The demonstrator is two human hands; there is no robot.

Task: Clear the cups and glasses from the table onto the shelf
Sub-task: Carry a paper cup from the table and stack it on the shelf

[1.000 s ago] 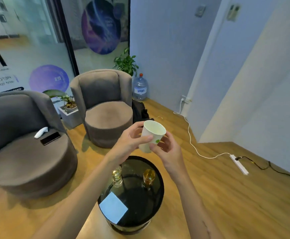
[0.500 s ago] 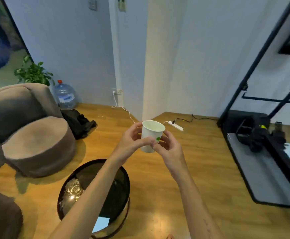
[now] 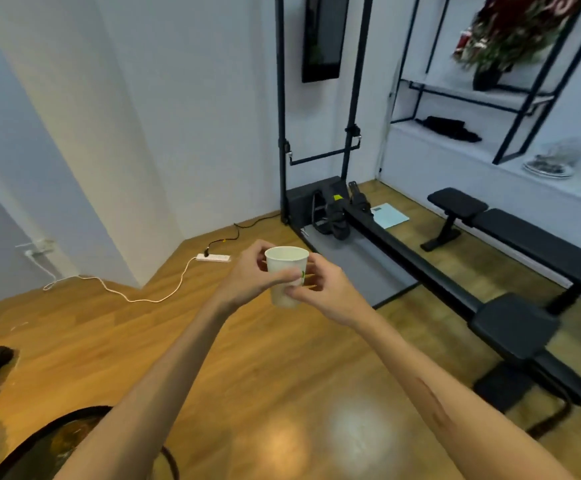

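A white paper cup (image 3: 285, 271) with a small green mark is held upright in front of me, over the wooden floor. My left hand (image 3: 249, 276) grips its left side and my right hand (image 3: 320, 289) pinches its lower right side. The round black glass table (image 3: 45, 441) shows only as a rim at the bottom left, partly behind my left forearm. The white shelf (image 3: 462, 147) with a black metal frame runs along the wall at the upper right, well beyond the cup.
A black weight bench (image 3: 510, 237) and a black exercise rail (image 3: 403, 251) lie on the floor between me and the shelf. A white power strip (image 3: 213, 258) with its cord lies on the floor. Plates (image 3: 548, 166) and a dark cloth (image 3: 448, 128) sit on the shelf.
My view has swung right, away from the armchairs and table toward the shelf. The cup stays in both hands; the table has slid to the bottom left corner.
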